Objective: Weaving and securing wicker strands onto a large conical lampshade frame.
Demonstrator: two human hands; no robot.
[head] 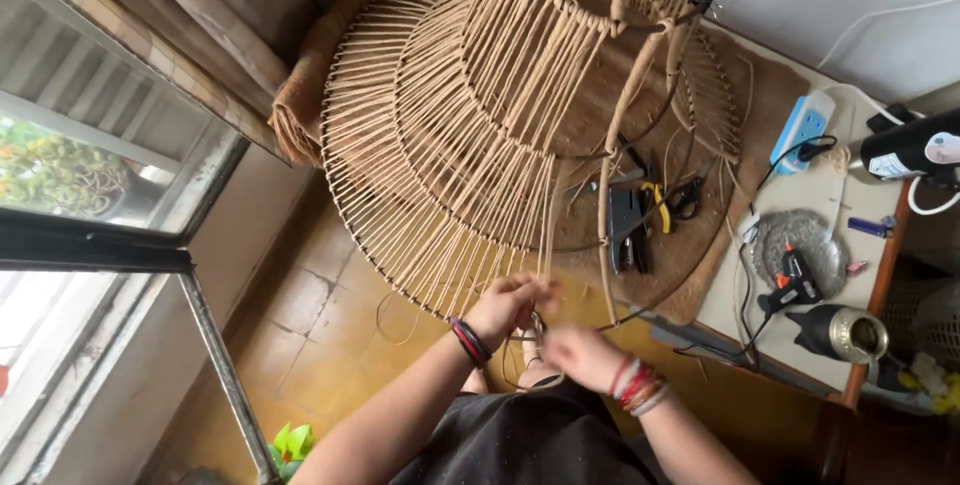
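Observation:
A large tiered lampshade frame wrapped in tan cord stands in front of me, its wide bottom ring nearest my hands. My left hand pinches tan cord at the lower rim of the frame. My right hand, blurred, is closed on a loose loop of the same cord just below the rim. Both wrists wear red and dark bracelets. Part of the frame on the right side is bare dark wire without cord.
A low table on the right holds a glue gun, a round metal dish, a blue and white power strip, a lighter, scissors, pliers and a black stapler-like tool. A window is at left; yellow tiled floor lies below.

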